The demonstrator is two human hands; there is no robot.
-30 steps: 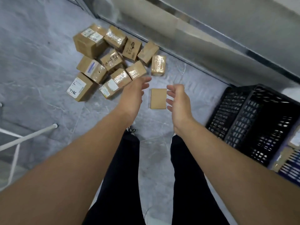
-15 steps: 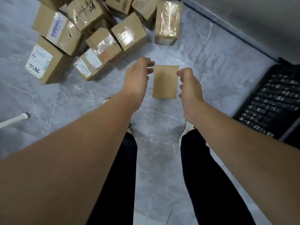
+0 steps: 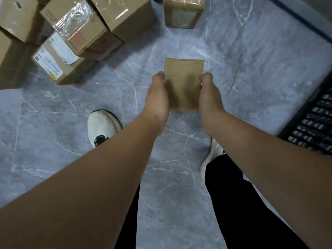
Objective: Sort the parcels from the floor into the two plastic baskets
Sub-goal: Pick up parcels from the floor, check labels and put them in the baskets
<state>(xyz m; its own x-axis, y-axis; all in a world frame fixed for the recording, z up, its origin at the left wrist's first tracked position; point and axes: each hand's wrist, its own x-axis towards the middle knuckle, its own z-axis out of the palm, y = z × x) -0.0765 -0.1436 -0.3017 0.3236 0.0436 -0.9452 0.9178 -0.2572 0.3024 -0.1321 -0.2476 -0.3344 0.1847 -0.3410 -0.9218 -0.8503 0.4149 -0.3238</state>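
A small plain brown parcel [image 3: 183, 81] lies on the grey marbled floor in the middle of the view. My left hand [image 3: 158, 97] grips its left side and my right hand [image 3: 209, 97] grips its right side, fingers curled down over the edges and hidden beneath. A black plastic basket [image 3: 316, 123] shows only as a latticed wall at the right edge. Several taped cardboard parcels [image 3: 86, 33] are heaped at the upper left, and another taped parcel [image 3: 183, 13] stands alone at the top centre.
My white shoes [image 3: 102, 126] and black trouser legs stand on the floor below the hands. A dark wall base [image 3: 305, 20] runs diagonally across the top right corner. Bare floor lies between the small parcel and the basket.
I have bent down closer to the floor. Both hands moved in from beside the small parcel and now clasp its two sides. The basket has slid toward the right edge of view.
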